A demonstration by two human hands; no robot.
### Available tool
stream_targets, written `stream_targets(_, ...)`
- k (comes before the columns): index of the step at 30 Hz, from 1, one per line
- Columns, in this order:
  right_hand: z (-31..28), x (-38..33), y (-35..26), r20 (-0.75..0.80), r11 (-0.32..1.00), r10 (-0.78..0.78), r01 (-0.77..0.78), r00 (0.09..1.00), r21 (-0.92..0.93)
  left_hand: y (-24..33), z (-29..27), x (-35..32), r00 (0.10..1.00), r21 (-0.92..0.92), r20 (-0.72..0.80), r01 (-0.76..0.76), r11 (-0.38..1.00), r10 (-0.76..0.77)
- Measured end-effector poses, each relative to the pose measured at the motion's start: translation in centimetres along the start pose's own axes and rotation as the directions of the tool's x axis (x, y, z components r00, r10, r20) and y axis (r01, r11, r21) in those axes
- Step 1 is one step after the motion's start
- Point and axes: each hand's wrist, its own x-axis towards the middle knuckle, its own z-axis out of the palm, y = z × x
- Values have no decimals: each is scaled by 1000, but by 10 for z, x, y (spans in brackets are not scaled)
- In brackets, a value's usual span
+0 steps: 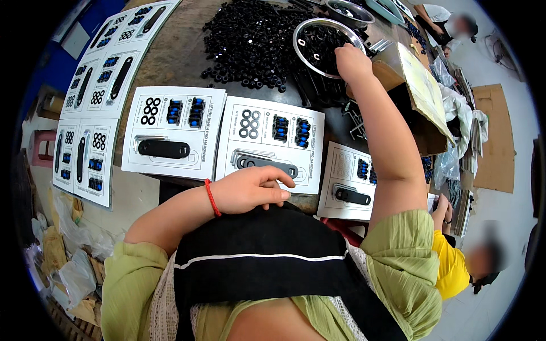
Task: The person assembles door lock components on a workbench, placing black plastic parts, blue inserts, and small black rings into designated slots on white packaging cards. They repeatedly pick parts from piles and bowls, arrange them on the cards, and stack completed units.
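A round metal bowl of small black parts stands on a dark worktable. The wearer's right hand reaches over the bowl's right rim; its fingertips are hard to make out, so I cannot tell whether they are pinched on a part. The left hand, nearer the wearer than the bowl, has thumb and fingers apart and appears to hold nothing. A heap of black rings spreads left of the bowl. Between bowl and wearer lie a left card, a middle card and a right card. The right card's six circles look like bare outlines, so picking well probably means taking a matching count and keeping the left hand off the filled cards. Each card carries printed capitals along one side and tiny captions by its compartments; no brand mark is clear.
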Motion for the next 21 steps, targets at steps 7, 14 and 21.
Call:
stream_targets(7, -6, -6, 4, -159, 938, 57, 2, 986, 348, 1, -3, 1, 1000, -5, -12, -4, 1000, 3)
stream_targets(14, -15, -78, -3, 36, 262, 201, -89, 979, 961, 2, -3, 4, 998, -60, -65, -2, 998, -2)
stream_targets(21, 20, -209, 13, 325, 425, 124, -346, 937, 836, 21, 0, 19, 979, 76, -202, 25, 997, -9)
